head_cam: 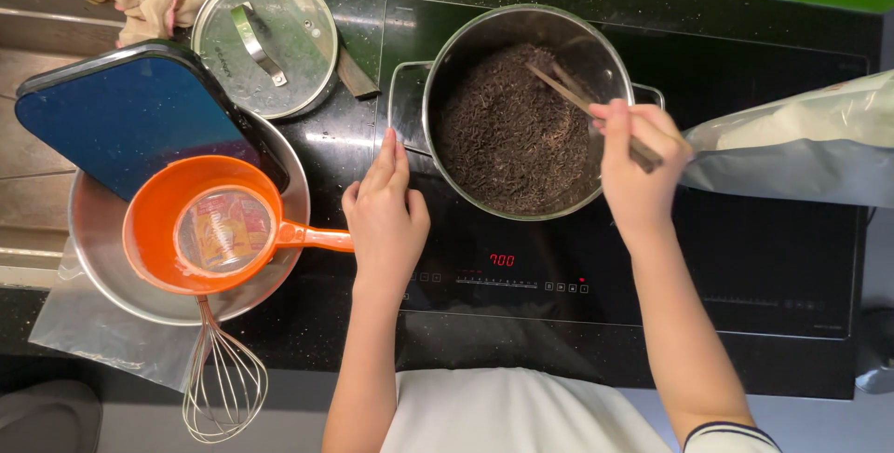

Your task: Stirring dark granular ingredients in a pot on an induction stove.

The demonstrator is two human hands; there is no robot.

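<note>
Steel pot (521,34) of dark grains (517,132) sits on the black hob (764,257) near the worktop's back edge. The right hand (638,169), its grip clamped on wooden chopsticks (582,99), holds their tips in the grains. The left hand (384,216) lies flat, fingers together, touching the pot's left handle (402,99). Left of it: an orange pan (158,229) in a steel bowl (93,248), a whisk (223,383), a glass lid (265,43). A white bag (801,146) lies at the right edge.

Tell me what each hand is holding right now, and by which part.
The right hand holds a pair of chopsticks near their upper ends, tips in the dark contents of the pot. The left hand holds nothing; its fingertips rest at the pot's side handle.
</note>
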